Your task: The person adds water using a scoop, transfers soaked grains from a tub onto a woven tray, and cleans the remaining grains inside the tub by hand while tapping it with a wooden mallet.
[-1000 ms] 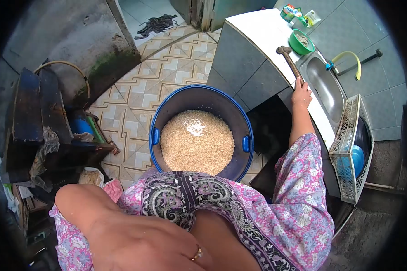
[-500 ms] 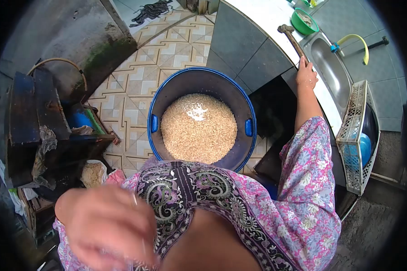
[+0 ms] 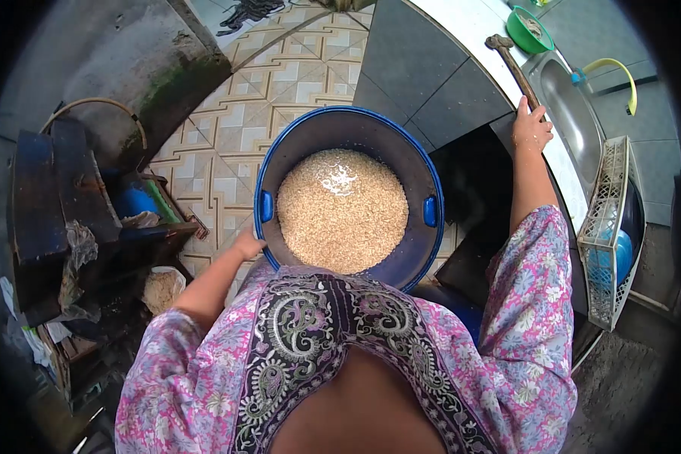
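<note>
A large blue tub [image 3: 424, 261] with side handles stands on the floor against my body. Inside it lies a mass of pale, wet-looking grain [image 3: 340, 219], with bright light glinting on its surface. My left hand [image 3: 248, 244] is at the tub's left side, by the rim below the left handle; its fingers are too small and partly hidden to read. On the right, my right hand [image 3: 533, 130], dotted with pale specks, is closed round the lower end of a wooden stick [image 3: 520, 74] with a knobbed head, over the white counter edge.
A steel sink [image 3: 571, 106] with a yellow hose [image 3: 620, 72] is set in the white counter [image 3: 469, 30]. Behind it sits a green basin [image 3: 530, 30]. A plastic dish rack [image 3: 607, 234] stands at right. Dark wooden furniture [image 3: 68, 197] and an open bag [image 3: 163, 287] are at left.
My left hand has dropped from close before the camera to the tub's left side. The right hand still holds the stick. The view has shifted slightly.
</note>
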